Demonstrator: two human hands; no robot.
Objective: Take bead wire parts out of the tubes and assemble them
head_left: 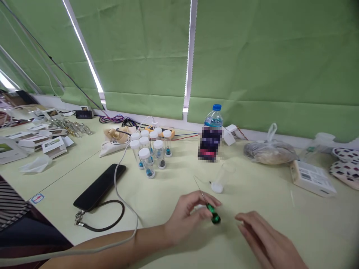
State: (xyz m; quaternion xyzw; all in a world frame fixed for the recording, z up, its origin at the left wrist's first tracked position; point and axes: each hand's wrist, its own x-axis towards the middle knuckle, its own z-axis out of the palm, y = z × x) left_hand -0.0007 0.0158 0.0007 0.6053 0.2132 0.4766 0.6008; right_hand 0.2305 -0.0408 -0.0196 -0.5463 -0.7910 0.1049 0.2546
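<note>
My left hand (190,215) pinches a small shiny green piece (213,213) with a thin wire sticking out toward the far side. Its exact kind is unclear. To the right, my right hand (266,235) holds nothing; its thumb and fingers are apart and point at the green piece without touching it. Just beyond the hands, a clear tube with a white cap (217,187) lies on the table, a small dark bit next to its cap. Farther left stands a group of clear tubes with white caps (144,153), with blue or dark pieces inside.
A black phone (98,188) with a cord strap lies at left, and a white cable (127,209) crosses my left forearm. At the back stand a water bottle (213,118) and a tied plastic bag (269,151). A white box (312,178) lies right; opened cartons (54,147) lie far left.
</note>
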